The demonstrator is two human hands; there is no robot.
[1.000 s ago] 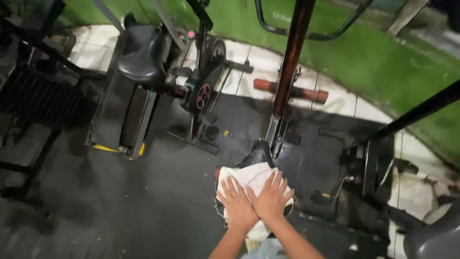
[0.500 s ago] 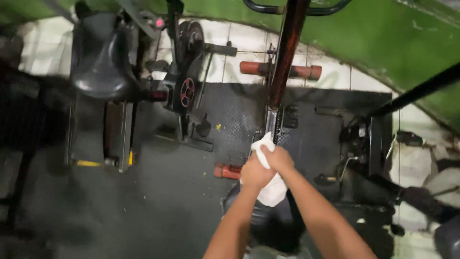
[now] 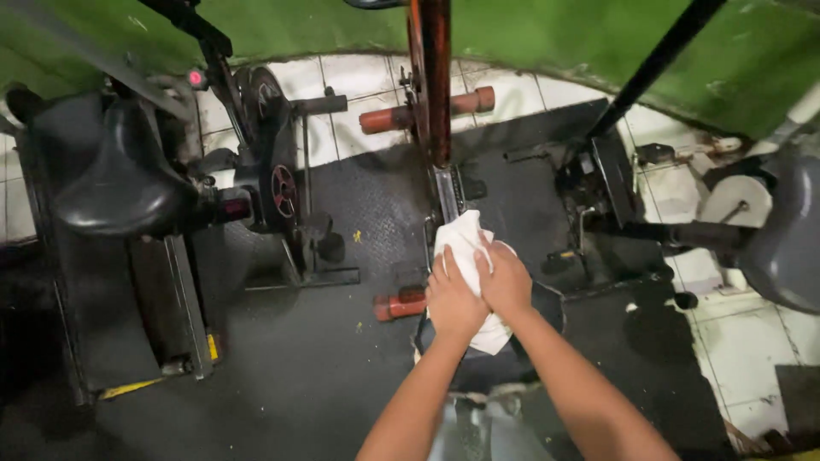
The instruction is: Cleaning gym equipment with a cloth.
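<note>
Head view shows my left hand (image 3: 453, 299) and right hand (image 3: 506, 280) both closed on the white cloth (image 3: 465, 248), pressed onto the black bike seat (image 3: 478, 367), so I judge the wiping midway, with the seat's near part uncovered

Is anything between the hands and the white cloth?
No. The left hand and right hand both press straight on the white cloth, which lies over the black seat below.
</note>
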